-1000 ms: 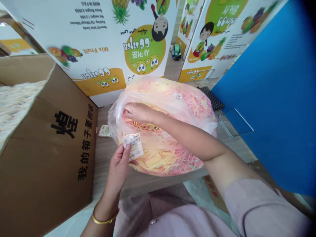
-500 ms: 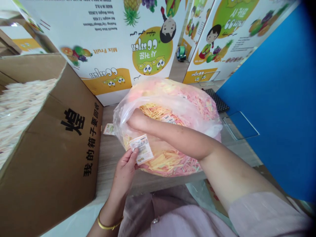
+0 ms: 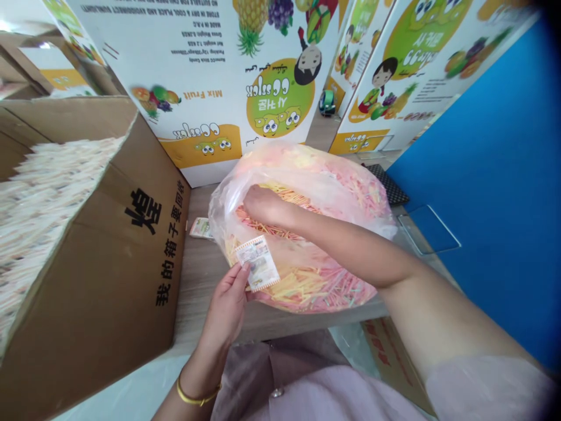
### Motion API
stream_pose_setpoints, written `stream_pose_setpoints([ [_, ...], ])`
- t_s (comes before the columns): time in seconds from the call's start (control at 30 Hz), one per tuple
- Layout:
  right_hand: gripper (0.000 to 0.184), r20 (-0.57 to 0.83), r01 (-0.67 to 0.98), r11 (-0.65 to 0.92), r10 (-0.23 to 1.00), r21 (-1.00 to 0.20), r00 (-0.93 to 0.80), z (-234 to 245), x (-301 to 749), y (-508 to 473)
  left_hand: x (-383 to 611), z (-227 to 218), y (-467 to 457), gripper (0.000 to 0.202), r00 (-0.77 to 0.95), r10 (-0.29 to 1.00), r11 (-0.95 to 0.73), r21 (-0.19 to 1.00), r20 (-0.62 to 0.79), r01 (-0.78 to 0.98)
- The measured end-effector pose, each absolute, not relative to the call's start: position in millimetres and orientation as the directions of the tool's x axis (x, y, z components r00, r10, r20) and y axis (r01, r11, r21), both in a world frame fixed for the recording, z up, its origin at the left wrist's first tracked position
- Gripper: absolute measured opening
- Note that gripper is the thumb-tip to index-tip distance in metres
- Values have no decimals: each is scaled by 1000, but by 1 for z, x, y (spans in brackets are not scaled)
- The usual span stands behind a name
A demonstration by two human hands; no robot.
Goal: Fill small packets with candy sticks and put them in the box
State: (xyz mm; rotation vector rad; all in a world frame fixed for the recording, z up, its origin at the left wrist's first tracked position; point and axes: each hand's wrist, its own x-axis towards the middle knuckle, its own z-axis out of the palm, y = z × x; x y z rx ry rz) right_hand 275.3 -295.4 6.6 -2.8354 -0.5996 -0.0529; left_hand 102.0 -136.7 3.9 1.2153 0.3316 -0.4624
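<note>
My left hand (image 3: pixel 228 304) pinches a small printed sachet with a serrated edge (image 3: pixel 257 263) between thumb and fingers, holding it over the front of a large clear plastic bag (image 3: pixel 333 193). The bag is packed with thin pink and yellow candy sticks. My right hand (image 3: pixel 263 206) reaches into the bag's open mouth, down among the sticks. Its fingers are hidden by the plastic and the sticks, so I cannot see whether it grips anything. A similar sachet (image 3: pixel 200 228) lies on the wooden table (image 3: pixel 205 298) just left of the bag.
An open cardboard box (image 3: pixel 114 245) with Chinese print, filled with pale sticks (image 3: pixel 44 199), stands at left. Printed fruit-candy cartons (image 3: pixel 210 76) stand behind the table. A blue panel (image 3: pixel 486 187) fills the right side, near a black mat (image 3: pixel 388 184).
My right hand has shifted slightly inside the bag, and the sachets seen near it earlier are now hidden. My left hand keeps the sachet. The whole view has drifted slightly.
</note>
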Motion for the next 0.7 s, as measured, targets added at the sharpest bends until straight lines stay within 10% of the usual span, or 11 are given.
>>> stream_pose_setpoints([
  [0.5,36,-13,-26,-785,-22,-619,1000,-6,206,-404,137,-4,-183,35,828,-339,321,773,-446,547],
  [0.7,42,-187,-141,-516,38,-845,982,5,181,-408,140,3,-189,31,883,-340,191,895,-325,403],
])
